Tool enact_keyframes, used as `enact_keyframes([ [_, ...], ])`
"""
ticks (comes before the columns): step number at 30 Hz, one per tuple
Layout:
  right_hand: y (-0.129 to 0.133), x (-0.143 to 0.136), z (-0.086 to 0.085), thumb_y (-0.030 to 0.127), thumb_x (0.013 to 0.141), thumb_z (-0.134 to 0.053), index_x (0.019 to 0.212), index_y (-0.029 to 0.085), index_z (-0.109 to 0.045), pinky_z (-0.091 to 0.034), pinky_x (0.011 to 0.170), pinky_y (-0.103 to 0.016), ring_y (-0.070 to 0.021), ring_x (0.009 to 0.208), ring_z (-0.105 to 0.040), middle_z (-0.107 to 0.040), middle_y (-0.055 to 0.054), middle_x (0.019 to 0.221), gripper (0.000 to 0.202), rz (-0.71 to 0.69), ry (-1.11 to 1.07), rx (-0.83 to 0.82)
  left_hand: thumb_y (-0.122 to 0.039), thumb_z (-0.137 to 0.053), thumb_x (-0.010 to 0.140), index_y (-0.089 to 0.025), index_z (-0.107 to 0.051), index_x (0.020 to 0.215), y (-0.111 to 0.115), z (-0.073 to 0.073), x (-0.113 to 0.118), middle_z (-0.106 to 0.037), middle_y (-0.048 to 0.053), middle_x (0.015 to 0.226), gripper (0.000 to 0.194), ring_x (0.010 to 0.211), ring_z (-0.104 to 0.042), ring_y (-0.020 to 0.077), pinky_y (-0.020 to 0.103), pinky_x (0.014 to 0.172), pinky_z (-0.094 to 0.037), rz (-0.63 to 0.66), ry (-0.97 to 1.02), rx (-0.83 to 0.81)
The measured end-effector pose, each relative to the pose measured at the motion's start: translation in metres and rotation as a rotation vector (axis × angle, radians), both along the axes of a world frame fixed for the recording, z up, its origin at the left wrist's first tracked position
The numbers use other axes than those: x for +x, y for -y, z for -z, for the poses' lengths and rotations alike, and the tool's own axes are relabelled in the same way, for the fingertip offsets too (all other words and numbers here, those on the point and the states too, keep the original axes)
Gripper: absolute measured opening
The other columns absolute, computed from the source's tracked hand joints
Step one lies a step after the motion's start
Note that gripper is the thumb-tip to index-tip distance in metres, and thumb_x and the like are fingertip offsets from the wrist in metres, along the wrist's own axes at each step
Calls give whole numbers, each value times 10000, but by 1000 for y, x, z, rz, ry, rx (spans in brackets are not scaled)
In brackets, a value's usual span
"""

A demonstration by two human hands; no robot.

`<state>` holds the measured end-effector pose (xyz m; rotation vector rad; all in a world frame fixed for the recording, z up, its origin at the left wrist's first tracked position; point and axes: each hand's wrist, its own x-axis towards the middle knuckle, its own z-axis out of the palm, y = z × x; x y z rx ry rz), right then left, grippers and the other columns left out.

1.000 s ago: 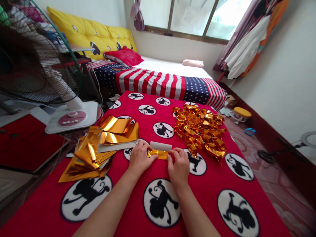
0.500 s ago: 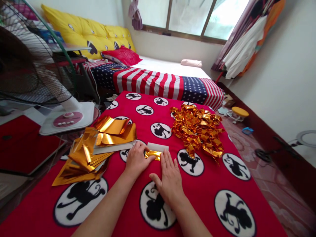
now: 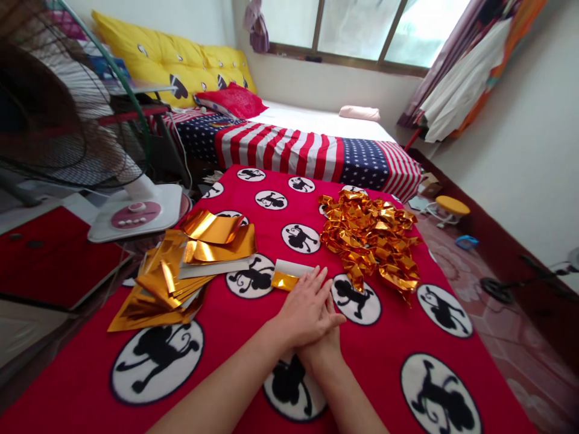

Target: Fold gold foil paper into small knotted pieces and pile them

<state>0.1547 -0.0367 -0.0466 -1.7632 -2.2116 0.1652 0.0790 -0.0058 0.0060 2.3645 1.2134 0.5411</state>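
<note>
A partly folded sheet of gold foil paper (image 3: 284, 281), its grey-white back showing as a strip along the far side, lies on the cloth before me. My left hand (image 3: 305, 308) rests across the top of my right hand, fingers stretched out and the fingertips over the sheet's right end. Beneath it, my right hand (image 3: 324, 345) lies flat; most of its fingers are covered. To the left is a loose pile of flat gold foil sheets (image 3: 158, 277). A heap of folded, crinkled gold foil pieces (image 3: 368, 238) sits at the right.
A red cloth (image 3: 217, 386) with black monkey figures in white circles covers the table. An electric fan (image 3: 145, 208) stands by the left edge. Beyond the table is a bed (image 3: 312, 147). On the floor at right are a yellow stool (image 3: 452, 205) and a blue item (image 3: 467, 242).
My left hand has left the sheet's left end and moved right onto my right hand, uncovering the left part of the folded sheet. The view has shifted slightly.
</note>
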Motion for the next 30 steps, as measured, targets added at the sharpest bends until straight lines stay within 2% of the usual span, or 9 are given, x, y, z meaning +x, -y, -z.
enact_keyframes([
  [3,2,2,-6,318,896,-461,1499,292,-317,-144,1158,-572,-291,1456,-205,-380,-65,1523,620,-58,22,5,-631,-343,910,-133,-256,1509,-9,11,-8,-163,137,1597,783,1489,-85,259,474,1208,-155,30,-15,-59],
  [6,5,6,-15,365,866,-501,1510,276,-290,-121,1158,-580,-315,1464,-165,-329,-75,1548,683,-114,53,18,-635,-335,913,-135,-202,1523,-13,16,-20,-115,134,1605,800,1490,-61,244,457,1211,-156,15,-18,-53],
  [13,7,8,-22,365,890,-434,1525,158,-235,-150,1176,-497,-262,1475,-145,-234,-84,1578,698,-31,72,-32,-597,-373,917,-153,-193,1525,-13,27,-35,-147,130,1602,774,1489,-85,232,439,1209,-145,-57,-56,26],
  [18,8,7,-22,352,933,-378,1505,137,-290,-138,1185,-480,-219,1475,-156,-208,-68,1582,618,-21,63,-22,-574,-356,930,-124,-210,1518,-12,30,-54,-162,143,1597,755,1486,-121,232,437,1203,-156,-91,-137,49],
  [23,6,13,-22,346,946,-394,1479,124,-351,-147,1181,-495,-239,1467,-188,-234,-104,1571,579,-48,12,-27,-562,-409,917,-176,-229,1518,-6,28,-76,-203,127,1592,736,1477,-171,242,435,1189,-189,-110,-222,107],
  [27,5,23,-26,290,981,-299,1526,181,-226,-181,1162,-533,-231,1462,-208,-270,-102,1564,560,-57,-144,3,-503,-462,912,-184,-246,1515,-2,27,-79,-231,122,1585,715,1470,-200,244,441,1185,-202,-129,-249,127],
  [30,7,14,-36,298,989,-273,1545,191,-113,-107,1168,-560,-234,1477,-139,-207,-105,1586,588,-76,-209,59,-455,-467,915,-169,-272,1507,-2,30,-76,-235,122,1583,685,1469,-200,246,440,1187,-200,-146,-255,149],
])
